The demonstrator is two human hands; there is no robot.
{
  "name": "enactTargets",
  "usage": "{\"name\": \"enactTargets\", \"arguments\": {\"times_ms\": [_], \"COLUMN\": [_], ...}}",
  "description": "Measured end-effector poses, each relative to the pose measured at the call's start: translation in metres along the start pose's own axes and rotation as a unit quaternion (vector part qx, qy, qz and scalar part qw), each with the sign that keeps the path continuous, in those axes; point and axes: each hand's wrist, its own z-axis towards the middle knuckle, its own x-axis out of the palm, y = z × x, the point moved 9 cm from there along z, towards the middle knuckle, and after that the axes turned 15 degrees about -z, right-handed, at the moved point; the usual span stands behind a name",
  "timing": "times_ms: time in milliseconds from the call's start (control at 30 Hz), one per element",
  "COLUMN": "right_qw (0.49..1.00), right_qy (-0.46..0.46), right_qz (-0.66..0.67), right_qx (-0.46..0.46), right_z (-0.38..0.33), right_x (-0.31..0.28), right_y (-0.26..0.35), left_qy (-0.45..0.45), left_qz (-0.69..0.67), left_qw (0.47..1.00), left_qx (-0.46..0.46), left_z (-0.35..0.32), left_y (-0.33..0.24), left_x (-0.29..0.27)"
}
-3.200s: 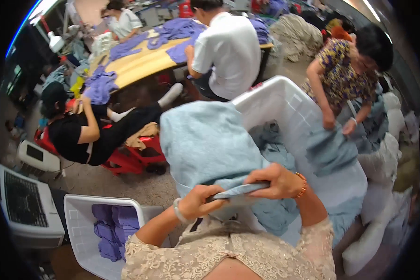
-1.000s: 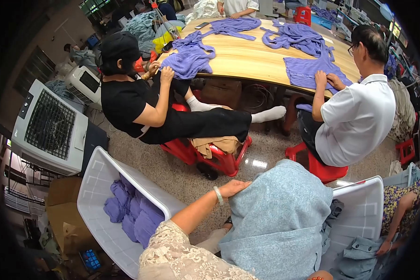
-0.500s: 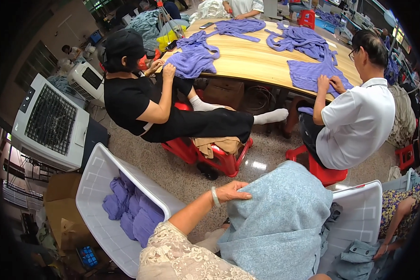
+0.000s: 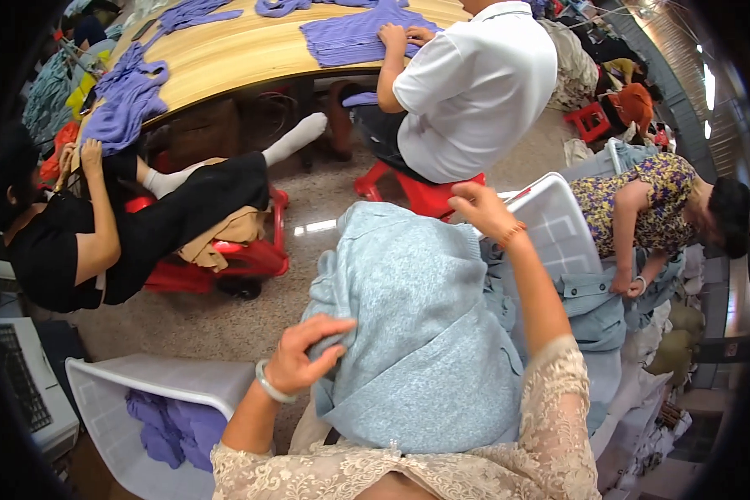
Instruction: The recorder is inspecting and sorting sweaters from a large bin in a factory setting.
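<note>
A light blue knitted garment (image 4: 425,333) lies heaped across my lap, with a seam line slanting over it. My left hand (image 4: 304,354), a pale bangle on its wrist, is at the garment's left edge. Its fingers are stretched over the cloth and the thumb stands apart from them. Beyond the garment's far right corner hovers my right hand (image 4: 482,212), with a red bracelet. Its fingers are loosely bent and apart, and nothing shows in them.
To the left, a white bin (image 4: 158,375) holds purple garments (image 4: 175,425). Another white bin (image 4: 562,225) at right has blue-grey clothes, handled by a person in a floral top (image 4: 621,200). Two people sit by the wooden table (image 4: 225,62) with purple knitwear. A red stool (image 4: 425,196) stands ahead.
The view has swung right. My left hand has loosened from the garment's upper edge and moved down its left side. My right hand has come into sight, raised at the far right.
</note>
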Motion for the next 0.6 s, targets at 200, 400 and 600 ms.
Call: {"name": "enactTargets", "arguments": {"times_ms": [200,400,600], "right_qw": [0.984,0.951,0.870], "right_qy": [0.176,0.266,0.475], "right_qz": [0.009,-0.085,-0.025], "right_qx": [0.021,-0.134,-0.128], "right_z": [0.056,0.082,0.050], "right_x": [0.096,0.166,0.231], "right_y": [-0.017,0.007,0.048], "left_qy": [-0.001,0.014,0.026], "left_qz": [0.000,0.017,0.039], "left_qw": [1.000,0.999,0.996], "left_qx": [0.027,0.038,0.075], "left_z": [-0.010,-0.009,-0.010], "left_y": [-0.007,-0.006,-0.009], "left_x": [0.012,0.016,0.022]}}
